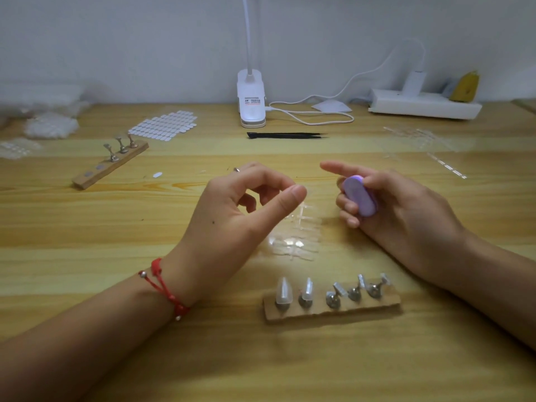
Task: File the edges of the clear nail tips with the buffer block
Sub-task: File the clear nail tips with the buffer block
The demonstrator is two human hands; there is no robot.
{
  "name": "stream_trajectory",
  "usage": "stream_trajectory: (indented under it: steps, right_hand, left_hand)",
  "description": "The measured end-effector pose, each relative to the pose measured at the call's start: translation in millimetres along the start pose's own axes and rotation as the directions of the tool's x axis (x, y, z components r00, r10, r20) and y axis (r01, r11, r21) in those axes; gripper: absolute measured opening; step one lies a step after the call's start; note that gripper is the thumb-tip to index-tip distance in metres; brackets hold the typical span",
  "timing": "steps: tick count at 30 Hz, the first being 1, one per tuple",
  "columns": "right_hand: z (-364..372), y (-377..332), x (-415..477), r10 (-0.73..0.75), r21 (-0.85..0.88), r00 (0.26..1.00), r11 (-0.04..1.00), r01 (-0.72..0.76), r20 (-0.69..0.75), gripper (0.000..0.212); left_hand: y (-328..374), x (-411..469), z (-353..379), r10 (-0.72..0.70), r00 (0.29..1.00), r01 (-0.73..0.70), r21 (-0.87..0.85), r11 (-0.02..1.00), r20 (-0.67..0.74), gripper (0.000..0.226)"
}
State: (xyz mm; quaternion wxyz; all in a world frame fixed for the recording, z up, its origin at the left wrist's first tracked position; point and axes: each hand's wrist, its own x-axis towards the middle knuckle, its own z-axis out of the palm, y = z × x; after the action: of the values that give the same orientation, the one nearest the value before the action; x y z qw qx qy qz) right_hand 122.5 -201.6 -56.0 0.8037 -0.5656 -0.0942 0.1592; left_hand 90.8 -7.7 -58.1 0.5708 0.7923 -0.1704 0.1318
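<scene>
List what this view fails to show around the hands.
All in the head view:
- Whether the left hand pinches a nail tip: too clear and small to tell.
- Clear nail tips on the table: partly behind the left hand, blurred.
- Buffer block: underside covered by the right hand.
- Lamp: head cut off by the top edge.

Lying on the table (87, 216): tips (293, 242) just under the fingers (290, 195), holder (330, 307) nearer than them, tweezers (285, 135) and lamp (251, 97) beyond, second holder (110, 166) far left.
</scene>
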Motion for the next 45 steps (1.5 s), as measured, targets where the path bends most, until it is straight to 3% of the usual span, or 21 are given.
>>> stream_trajectory:
  steps: [3,11,24,29,33,37,41,45]
  right_hand:
    - [-1,-3,0,-0.001,0.055,1.0,0.998,0.0,0.024,0.034]
    - [2,6,-2,-0.052,-0.087,0.998,0.995,0.055,0.037,0.029]
    - [3,6,-7,-0.016,-0.149,0.996,0.988,0.029,0.093,0.047]
    - [1,5,-4,0.001,-0.063,0.999,0.998,0.002,0.046,0.04]
    - [5,5,-6,0.015,-0.135,0.997,0.991,-0.006,0.071,0.046]
    - [2,5,-4,-0.001,-0.075,0.999,0.997,0.004,0.034,0.042]
    - [4,5,-6,0.034,-0.167,0.991,0.986,-0.013,0.126,0.044]
    - [1,4,-4,-0.001,-0.09,0.996,0.996,0.009,0.09,0.039]
  left_hand:
    - [0,0,2,-0.052,0.998,0.053,-0.05,0.997,0.018,0.014]
    - [-1,0,5,-0.061,0.997,0.063,-0.052,0.997,0.039,0.016]
    - [-2,2,4,-0.07,0.996,0.07,-0.005,0.998,0.058,0.008]
    - [-1,1,4,-0.08,0.99,0.077,0.029,0.997,0.115,0.009]
    - [1,1,4,-0.065,0.994,0.061,0.057,0.997,0.087,0.011]
    - [2,0,4,-0.079,0.99,0.073,0.056,0.996,0.116,0.012]
    - [2,1,4,-0.074,0.993,0.066,0.086,0.994,0.09,0.017]
    - [2,1,4,-0.067,0.989,0.058,0.074,0.996,0.135,0.015]
